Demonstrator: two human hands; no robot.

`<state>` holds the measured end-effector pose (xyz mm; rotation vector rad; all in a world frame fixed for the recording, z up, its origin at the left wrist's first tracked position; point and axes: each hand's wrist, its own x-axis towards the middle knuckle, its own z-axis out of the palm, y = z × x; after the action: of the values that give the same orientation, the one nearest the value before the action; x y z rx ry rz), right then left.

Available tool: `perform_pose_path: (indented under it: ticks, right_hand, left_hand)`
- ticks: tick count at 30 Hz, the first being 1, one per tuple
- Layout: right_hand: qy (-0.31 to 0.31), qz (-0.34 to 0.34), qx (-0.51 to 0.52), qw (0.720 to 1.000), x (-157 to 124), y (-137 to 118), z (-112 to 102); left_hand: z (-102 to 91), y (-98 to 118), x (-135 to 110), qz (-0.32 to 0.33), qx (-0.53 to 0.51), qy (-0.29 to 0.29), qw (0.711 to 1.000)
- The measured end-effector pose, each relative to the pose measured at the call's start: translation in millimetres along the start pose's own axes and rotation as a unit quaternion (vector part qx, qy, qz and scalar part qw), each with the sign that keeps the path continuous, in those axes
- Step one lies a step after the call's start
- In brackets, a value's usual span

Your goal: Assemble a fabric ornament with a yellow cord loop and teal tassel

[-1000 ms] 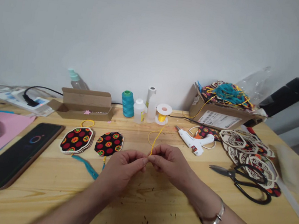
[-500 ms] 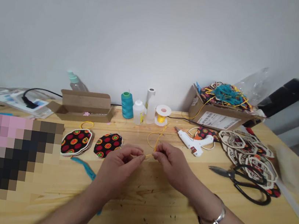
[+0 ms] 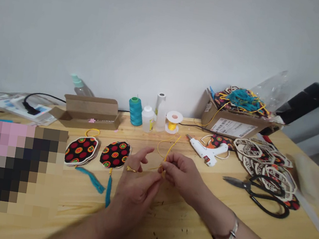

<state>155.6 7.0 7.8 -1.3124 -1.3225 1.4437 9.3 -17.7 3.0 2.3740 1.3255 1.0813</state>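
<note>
A thin yellow cord (image 3: 172, 147) runs up from the fingertips of my right hand (image 3: 180, 174), which pinches it. My left hand (image 3: 137, 191), with a ring on one finger, meets the right at the cord; its thumb and index press close together there while other fingers lift away. Part of the cord is hidden between the fingers. Left of my hands lie a patterned octagonal piece (image 3: 115, 155) with a teal tassel (image 3: 108, 191) and a stack of similar pieces (image 3: 80, 151) with another tassel.
Behind stand a teal thread cone (image 3: 135, 112), a white bottle (image 3: 147, 120) and a yellow cord spool (image 3: 174, 117). To the right are a glue gun (image 3: 208, 150), black-handled scissors (image 3: 269, 196), cut-out pieces (image 3: 250, 150) and a filled cardboard box (image 3: 231, 125). An open box (image 3: 87, 123) sits back left.
My left hand has moved right against the right hand's fingertips and turned, its upper fingers lifting. The tassel under the octagonal piece now shows more fully. My right hand has barely moved.
</note>
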Motion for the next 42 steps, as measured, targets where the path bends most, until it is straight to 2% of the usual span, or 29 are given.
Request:
perform_pose_path:
  ticks: [3,5,8,10,11,13,14,16,17,19,23,25,30,33,37,42]
  right_hand:
    - [-0.016,0.018,0.077,0.997,-1.5,-1.9,3.2]
    - [-0.022,0.016,0.084,0.996,-1.5,-1.7,3.3]
    - [-0.018,-0.016,0.017,1.0,-0.4,1.2,1.1]
    - [-0.003,-0.053,-0.063,0.997,-0.1,2.8,-0.6]
    - [0.005,-0.07,-0.101,0.992,-0.2,2.9,-1.3]
    - [0.013,-0.091,-0.158,0.983,-1.1,2.0,-2.0]
    - [0.016,-0.097,-0.179,0.979,-1.7,1.2,-2.1]
    - [0.017,-0.1,-0.21,0.972,-2.9,-0.2,-2.1]
    - [0.016,-0.1,-0.22,0.97,-3.3,-0.5,-2.1]
    - [0.014,-0.097,-0.23,0.968,-3.9,-0.5,-1.9]
    - [0.01,-0.093,-0.219,0.971,-2.5,1.1,-1.9]
    - [0.007,-0.089,-0.203,0.975,-0.5,1.7,-2.1]
    - [0.0,-0.082,-0.167,0.983,3.6,3.5,-3.2]
    - [-0.004,-0.072,-0.138,0.988,4.0,3.9,-3.3]
    - [-0.013,-0.042,-0.072,0.996,3.3,1.9,-2.5]
    - [-0.031,0.008,0.012,0.999,1.7,-3.9,-2.1]
  left_hand:
    - [2.0,-3.2,-2.1,-0.001,-0.008,-0.011,1.0]
    - [2.8,-5.4,-3.5,0.004,-0.015,-0.023,1.0]
    - [1.9,-6.1,-2.8,-0.016,-0.05,-0.049,0.997]
    - [-0.2,-4.0,0.1,-0.092,-0.123,-0.07,0.986]
    - [-1.3,-2.6,2.2,-0.15,-0.176,-0.083,0.969]
    - [-3.2,-0.1,6.6,-0.281,-0.293,-0.106,0.907]
    - [-3.6,0.5,8.5,-0.326,-0.338,-0.119,0.875]
    - [-3.6,0.1,11.4,-0.366,-0.391,-0.128,0.834]
    - [-3.3,-0.8,12.2,-0.369,-0.405,-0.137,0.825]
    - [-2.9,-3.0,12.9,-0.361,-0.406,-0.149,0.826]
    - [-4.3,-7.0,13.5,-0.344,-0.344,-0.149,0.861]
    - [-5.4,-8.7,14.4,-0.349,-0.33,-0.151,0.864]
    - [-7.6,-10.5,17.8,-0.378,-0.385,-0.16,0.827]
    - [-8.6,-10.1,19.4,-0.383,-0.41,-0.149,0.815]
    - [-7.8,-11.8,18.1,-0.381,-0.445,-0.138,0.798]
    - [-4.2,-17.1,15.2,-0.374,-0.506,-0.14,0.764]
